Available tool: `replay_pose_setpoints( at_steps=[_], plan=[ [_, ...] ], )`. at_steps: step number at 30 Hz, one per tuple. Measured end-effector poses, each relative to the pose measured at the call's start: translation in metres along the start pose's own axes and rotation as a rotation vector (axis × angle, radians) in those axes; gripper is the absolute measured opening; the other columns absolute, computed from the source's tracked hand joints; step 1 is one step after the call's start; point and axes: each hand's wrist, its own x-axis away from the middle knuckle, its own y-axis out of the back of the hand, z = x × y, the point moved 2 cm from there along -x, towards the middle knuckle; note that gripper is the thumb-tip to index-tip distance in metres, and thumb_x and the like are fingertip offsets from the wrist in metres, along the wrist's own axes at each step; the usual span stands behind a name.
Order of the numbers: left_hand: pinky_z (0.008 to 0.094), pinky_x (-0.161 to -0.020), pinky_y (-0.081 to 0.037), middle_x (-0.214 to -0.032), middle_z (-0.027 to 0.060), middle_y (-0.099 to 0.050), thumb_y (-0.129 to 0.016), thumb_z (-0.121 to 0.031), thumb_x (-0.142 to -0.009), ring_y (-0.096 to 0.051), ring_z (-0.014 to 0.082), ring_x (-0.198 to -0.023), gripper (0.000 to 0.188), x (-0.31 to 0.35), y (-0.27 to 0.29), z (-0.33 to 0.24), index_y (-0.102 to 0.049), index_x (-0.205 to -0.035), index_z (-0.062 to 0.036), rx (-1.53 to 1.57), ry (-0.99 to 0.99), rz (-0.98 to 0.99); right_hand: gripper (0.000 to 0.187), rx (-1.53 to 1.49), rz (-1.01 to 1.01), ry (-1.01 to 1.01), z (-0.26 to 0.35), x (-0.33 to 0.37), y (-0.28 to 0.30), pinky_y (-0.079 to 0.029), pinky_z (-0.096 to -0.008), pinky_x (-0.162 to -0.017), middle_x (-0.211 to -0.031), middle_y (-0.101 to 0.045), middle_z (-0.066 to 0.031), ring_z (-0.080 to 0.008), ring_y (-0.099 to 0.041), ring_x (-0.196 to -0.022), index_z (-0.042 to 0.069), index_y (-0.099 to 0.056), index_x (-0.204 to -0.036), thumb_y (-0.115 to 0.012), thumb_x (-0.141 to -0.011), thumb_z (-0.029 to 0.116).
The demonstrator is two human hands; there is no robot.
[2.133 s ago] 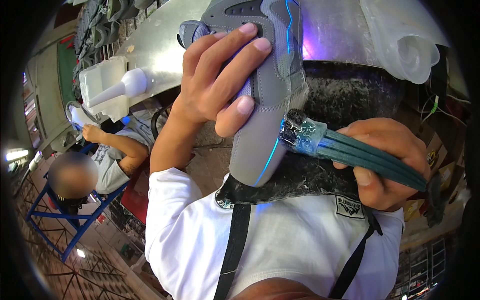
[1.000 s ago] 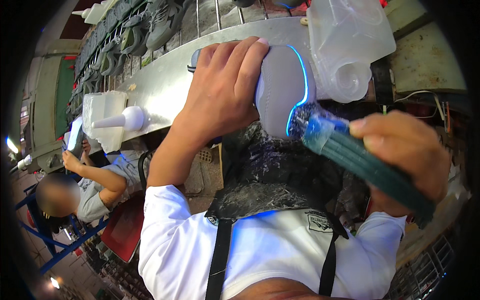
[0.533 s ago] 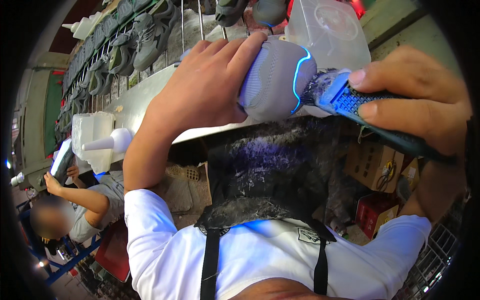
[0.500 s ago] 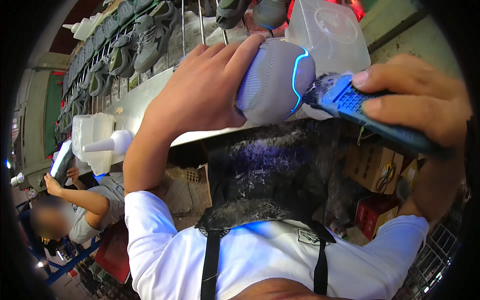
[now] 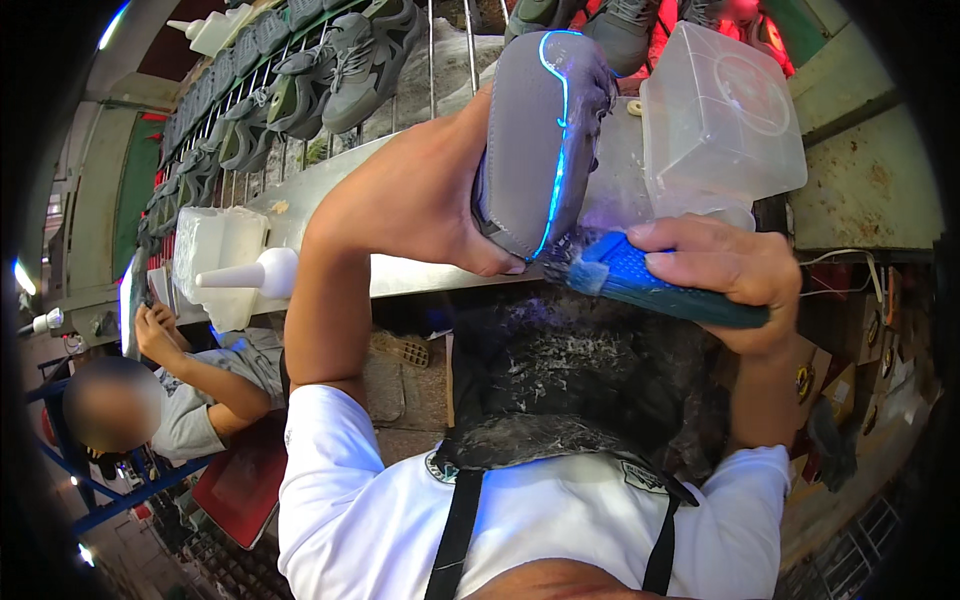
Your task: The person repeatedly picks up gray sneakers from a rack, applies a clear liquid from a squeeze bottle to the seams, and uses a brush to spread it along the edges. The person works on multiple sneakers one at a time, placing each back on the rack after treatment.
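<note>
My left hand (image 5: pixel 415 190) is wrapped round a grey shoe upper (image 5: pixel 525 155), its thumb at the near end. The upper's smooth underside edge faces me, and a bright blue glowing line runs along its rim. In my right hand (image 5: pixel 740 280) is a brush (image 5: pixel 675 290) with a dark lower side and a textured blue top, the thumb and fingers closed on it. The bristle end, whitish and blurred, meets or nearly meets the near tip of the upper; I cannot tell whether they touch.
A translucent plastic box (image 5: pixel 725 130) stands right on the metal ledge (image 5: pixel 400 275). A white nozzle bottle (image 5: pixel 260 275) lies against a cut-open plastic container (image 5: pixel 215 250) at the left. Grey shoes (image 5: pixel 370 65) fill the rack beyond. Another person (image 5: pixel 205 405) works at the far left.
My left hand has turned the shoe upper, so its long side and rim now show. The brush in my right hand has moved left and down, to the upper's near end.
</note>
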Motion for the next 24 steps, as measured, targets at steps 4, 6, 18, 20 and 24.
replay_pose_setpoints(
  at_steps=[4,6,18,20,24],
  plan=[
    [0.0448,-0.089,-0.054,-0.123,0.0250,-0.063,-0.096,-0.027,-0.051,-0.063,0.0442,-0.109,0.128,0.002,0.002,0.004,-0.022,-0.152,-0.0030,-0.105,-0.067,0.025,0.034,-0.017,-0.002,-0.124,0.018,-0.019,0.031,-0.058,-0.0380,-0.089,-0.118,-0.069,-0.0264,-0.0339,-0.072,-0.102,-0.008,-0.067,-0.118,-0.069,-0.085,0.000],
    [0.0453,-0.089,-0.053,-0.123,0.0255,-0.063,-0.096,-0.027,-0.051,-0.063,0.0446,-0.110,0.129,-0.001,0.003,0.006,-0.020,-0.153,-0.0024,-0.117,-0.107,0.038,0.039,0.038,-0.114,-0.150,0.022,-0.037,0.050,-0.059,-0.0368,-0.087,-0.118,-0.068,-0.0262,-0.0310,-0.072,-0.100,-0.009,-0.062,-0.125,-0.068,-0.088,0.003],
    [0.0397,-0.099,-0.049,-0.123,0.0138,-0.065,-0.095,-0.023,-0.056,-0.063,0.0315,-0.114,0.085,-0.007,0.004,0.011,-0.059,-0.131,-0.0058,0.001,-0.005,0.088,0.033,0.092,0.171,0.000,0.007,-0.038,0.049,-0.054,-0.0415,-0.096,-0.126,-0.064,-0.0297,-0.0358,-0.067,-0.113,0.002,-0.069,-0.119,-0.071,-0.086,0.007],
    [0.0394,-0.099,-0.049,-0.123,0.0136,-0.066,-0.096,-0.021,-0.055,-0.064,0.0294,-0.115,0.087,-0.009,0.003,0.013,-0.058,-0.132,-0.0047,0.000,-0.019,0.081,0.034,0.041,0.094,-0.029,-0.004,-0.028,0.037,-0.054,-0.0403,-0.096,-0.126,-0.064,-0.0300,-0.0358,-0.067,-0.112,0.002,-0.071,-0.116,-0.072,-0.082,0.004],
    [0.0379,-0.098,-0.051,-0.124,0.0129,-0.065,-0.097,-0.016,-0.054,-0.063,0.0232,-0.117,0.092,-0.011,0.002,0.019,-0.055,-0.135,-0.0020,0.072,0.041,0.143,0.035,0.057,0.025,-0.023,-0.012,-0.017,0.023,-0.054,-0.0389,-0.097,-0.125,-0.064,-0.0305,-0.0358,-0.068,-0.112,0.000,-0.072,-0.114,-0.072,-0.079,-0.002]
  ],
)
